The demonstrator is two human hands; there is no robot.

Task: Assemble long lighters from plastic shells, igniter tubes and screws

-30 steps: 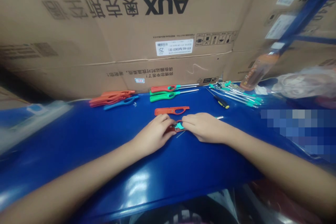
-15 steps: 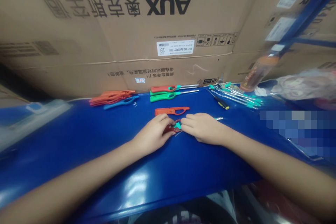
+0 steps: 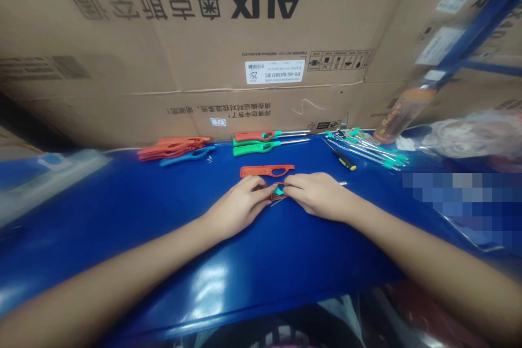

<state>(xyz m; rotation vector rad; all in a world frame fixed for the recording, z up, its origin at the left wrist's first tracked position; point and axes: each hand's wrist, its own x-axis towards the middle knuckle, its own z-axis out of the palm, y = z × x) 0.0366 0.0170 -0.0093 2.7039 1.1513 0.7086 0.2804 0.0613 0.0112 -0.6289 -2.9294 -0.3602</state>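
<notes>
Currently left hand (image 3: pixel 240 206) and right hand (image 3: pixel 318 196) pinching small red-and-teal lighter part (image 3: pixel 279 191), fingers (image 3: pixel 296 185) closed narrow on it; red half-shell (image 3: pixel 265 171) lying unjoined, finished-looking lighters (image 3: pixel 256 148) lying beyond.

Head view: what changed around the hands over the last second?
The left hand and right hand have closed in on the small red part and its teal piece, so less of both shows between the fingers. The red plastic casing above them and the yellow-handled screwdriver stayed where they were.
</notes>
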